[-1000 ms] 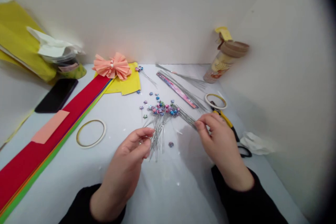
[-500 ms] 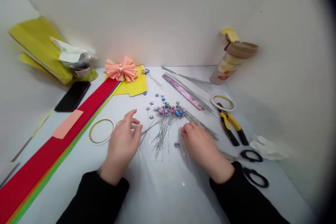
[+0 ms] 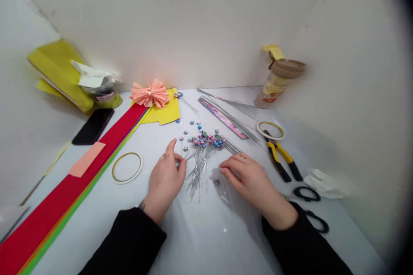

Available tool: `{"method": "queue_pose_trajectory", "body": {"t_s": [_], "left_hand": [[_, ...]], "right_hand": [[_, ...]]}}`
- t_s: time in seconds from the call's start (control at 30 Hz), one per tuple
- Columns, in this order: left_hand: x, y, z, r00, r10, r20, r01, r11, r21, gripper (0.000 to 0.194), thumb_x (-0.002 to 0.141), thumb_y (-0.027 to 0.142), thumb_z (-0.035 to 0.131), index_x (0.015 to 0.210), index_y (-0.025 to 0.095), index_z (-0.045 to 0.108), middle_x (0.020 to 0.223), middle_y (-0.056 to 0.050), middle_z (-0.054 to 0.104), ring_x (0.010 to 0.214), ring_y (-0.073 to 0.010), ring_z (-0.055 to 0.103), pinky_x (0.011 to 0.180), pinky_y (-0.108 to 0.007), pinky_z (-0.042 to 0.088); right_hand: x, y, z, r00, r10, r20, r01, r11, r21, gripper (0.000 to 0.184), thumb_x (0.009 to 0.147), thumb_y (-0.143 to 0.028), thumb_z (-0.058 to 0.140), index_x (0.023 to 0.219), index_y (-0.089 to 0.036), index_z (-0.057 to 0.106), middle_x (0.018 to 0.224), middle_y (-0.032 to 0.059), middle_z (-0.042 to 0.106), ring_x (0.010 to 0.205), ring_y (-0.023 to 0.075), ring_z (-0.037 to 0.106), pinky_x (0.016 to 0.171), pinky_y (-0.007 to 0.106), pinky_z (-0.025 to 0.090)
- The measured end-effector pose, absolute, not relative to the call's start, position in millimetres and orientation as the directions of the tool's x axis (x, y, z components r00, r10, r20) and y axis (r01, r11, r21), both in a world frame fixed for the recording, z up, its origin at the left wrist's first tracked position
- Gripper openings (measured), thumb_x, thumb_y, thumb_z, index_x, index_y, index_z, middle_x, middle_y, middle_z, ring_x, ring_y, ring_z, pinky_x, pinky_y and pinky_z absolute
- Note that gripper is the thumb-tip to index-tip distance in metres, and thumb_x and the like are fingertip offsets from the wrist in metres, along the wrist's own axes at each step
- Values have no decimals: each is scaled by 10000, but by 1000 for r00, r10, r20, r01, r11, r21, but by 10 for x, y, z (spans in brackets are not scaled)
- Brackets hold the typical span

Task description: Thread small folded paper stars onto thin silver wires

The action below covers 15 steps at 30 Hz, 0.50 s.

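Note:
My left hand [image 3: 168, 183] hovers beside a cluster of small coloured paper stars [image 3: 206, 139] whose thin silver wire stems [image 3: 198, 172] fan toward me. Its index finger stretches out. The thumb and a bent finger come close together over the ends of loose wires [image 3: 190, 156]; no firm hold on them shows. My right hand [image 3: 250, 180] is right of the stems, with a narrow gap between thumb and forefinger and nothing visible in it. A loose purple star [image 3: 217, 182] lies just left of its fingertips. A green star [image 3: 185, 149] sits near my left fingers.
Coloured paper strips [image 3: 82, 172] with a pink paper bow [image 3: 150, 93] run along the left, beside a tape roll [image 3: 127, 167] and phone [image 3: 93, 126]. To the right are pliers [image 3: 280, 159], another tape roll [image 3: 271, 130], scissors [image 3: 308, 193] and a cup [image 3: 279, 81]. Bare wires [image 3: 234, 114] lie behind.
My left hand has moved right, over the loose wires, its thumb nearer the other fingers. My right hand's thumb and forefinger now show a gap. The camera view has shifted slightly.

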<state>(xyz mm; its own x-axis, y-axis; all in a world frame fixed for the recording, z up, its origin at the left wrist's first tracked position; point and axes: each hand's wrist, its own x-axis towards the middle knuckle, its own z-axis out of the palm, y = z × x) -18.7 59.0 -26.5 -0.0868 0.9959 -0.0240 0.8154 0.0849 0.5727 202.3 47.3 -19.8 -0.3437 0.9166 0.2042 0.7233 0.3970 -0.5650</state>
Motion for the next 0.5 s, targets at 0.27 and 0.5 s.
{"method": "queue_pose_trajectory", "body": {"t_s": [0.27,0.5], "left_hand": [[-225,603,-194,-222,970,-103,455,196,868,716,736,239,584,1368,87,285,741,17,617,593,-143,501,652,-280,422],[-39,406,-65,-145,969,-198,199,224,954,701,733,282,626,1337,155,294,741,36,593,625,-124,508,619,-242,401]], "right_hand": [[1954,428,-192,-350,901,258,658,432,-617,199,901,-204,494,830,-182,679,776,69,660,792,224,574,736,352,449],[1664,411,-282,-109,991,-80,319,-41,-947,274,781,-329,602,992,-155,621,735,27,618,619,159,540,593,284,426]]}}
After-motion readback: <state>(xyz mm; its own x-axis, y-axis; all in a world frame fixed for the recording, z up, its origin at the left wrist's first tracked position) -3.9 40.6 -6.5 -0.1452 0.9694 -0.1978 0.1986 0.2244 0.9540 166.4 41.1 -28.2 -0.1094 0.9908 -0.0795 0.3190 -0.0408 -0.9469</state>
